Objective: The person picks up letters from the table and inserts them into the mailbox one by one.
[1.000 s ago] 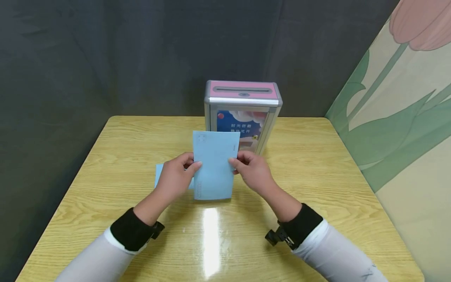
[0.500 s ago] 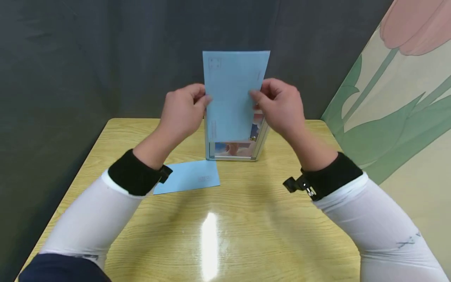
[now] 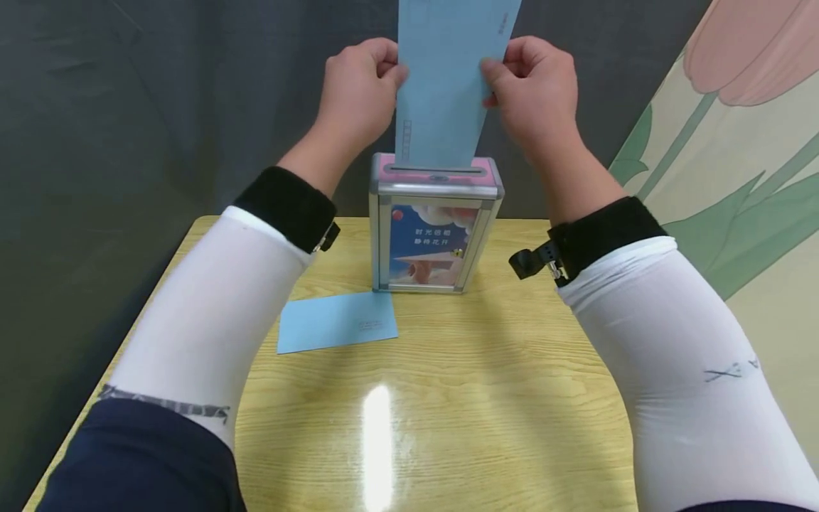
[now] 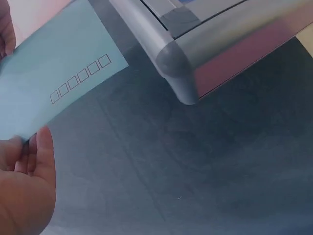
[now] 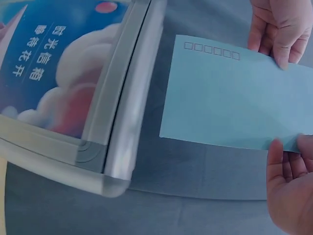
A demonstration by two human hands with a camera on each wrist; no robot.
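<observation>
A light blue envelope [image 3: 444,92] stands upright above the pink top of a silver-framed letter box [image 3: 437,186]. In the head view its lower edge overlaps the box's slot [image 3: 461,171]; both wrist views show a gap between that edge and the box. My left hand [image 3: 361,89] pinches the envelope's left edge between thumb and fingers. On the opposite edge, my right hand [image 3: 537,89] pinches it the same way. The right wrist view shows both hands on the envelope [image 5: 230,98], with a row of small printed squares near its leading end.
A second blue envelope [image 3: 339,322] lies flat on the wooden table [image 3: 448,398], in front of the box's left corner. Dark cloth [image 3: 160,107] hangs behind the table. A wall with a painted tulip [image 3: 755,50] rises at the right.
Both hands have raised the envelope from low in front of the box to above its top. The second envelope and the box's front picture have come into full view.
</observation>
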